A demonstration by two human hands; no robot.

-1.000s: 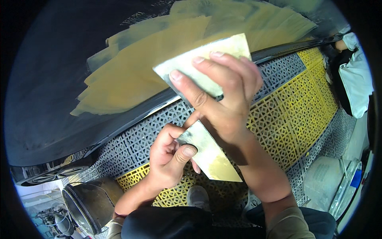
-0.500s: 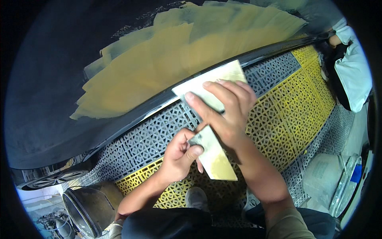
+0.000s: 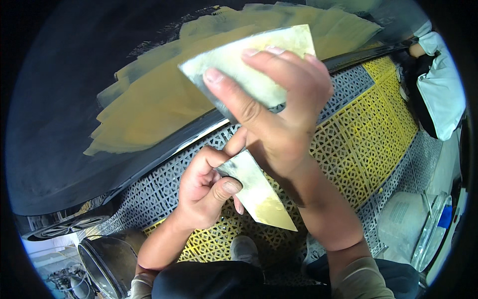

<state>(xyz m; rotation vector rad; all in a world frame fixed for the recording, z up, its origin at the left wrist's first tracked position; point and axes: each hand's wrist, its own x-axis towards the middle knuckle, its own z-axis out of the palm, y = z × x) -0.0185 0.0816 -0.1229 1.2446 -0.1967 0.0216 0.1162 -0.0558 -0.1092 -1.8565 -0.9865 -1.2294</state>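
Observation:
My right hand (image 3: 279,114) grips a flat metal spreader blade (image 3: 234,70) smeared with pale yellowish filler, raised in front of a black car body panel (image 3: 59,99). A broad patch of yellowish filler (image 3: 164,99) covers the panel behind the blade. My left hand (image 3: 204,187) sits lower and pinches a second, smaller spreader blade (image 3: 259,192) between thumb and fingers; its tip points down to the right. The two hands touch near my right thumb.
The floor is plastic grid tile, grey (image 3: 154,184) and yellow (image 3: 368,129). A round metal can (image 3: 107,259) stands at lower left. A person in white (image 3: 440,84) crouches at upper right. A white bucket (image 3: 403,219) sits at lower right. My shoe (image 3: 244,249) shows below.
My right hand with the large blade has come up and nearer the camera, toward the filler patch. My left hand keeps its hold on the small blade.

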